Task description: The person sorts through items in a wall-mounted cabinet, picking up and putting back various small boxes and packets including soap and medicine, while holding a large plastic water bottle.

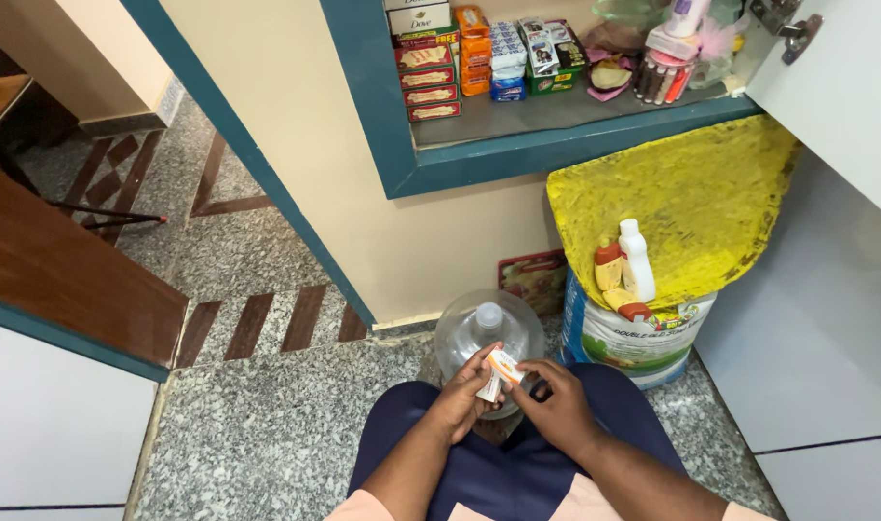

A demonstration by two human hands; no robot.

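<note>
We hold a small white-and-orange cardboard box (499, 371) between both hands: our left hand (460, 396) grips its lower end, our right hand (554, 405) pinches its upper edge. It sits over our lap, just before a clear plastic water jug (488, 333) on the speckled granite floor (267, 425).

Left hand (464, 396), right hand (554, 405) grip small white-orange pack (499, 371), perhaps tube, above clear jug (488, 333).

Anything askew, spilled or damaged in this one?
No spills. The yellow tray leans tilted on a sack, with bottles lying loose on it. Both hands, left hand and right hand, hold a small orange-and-white box.
</note>
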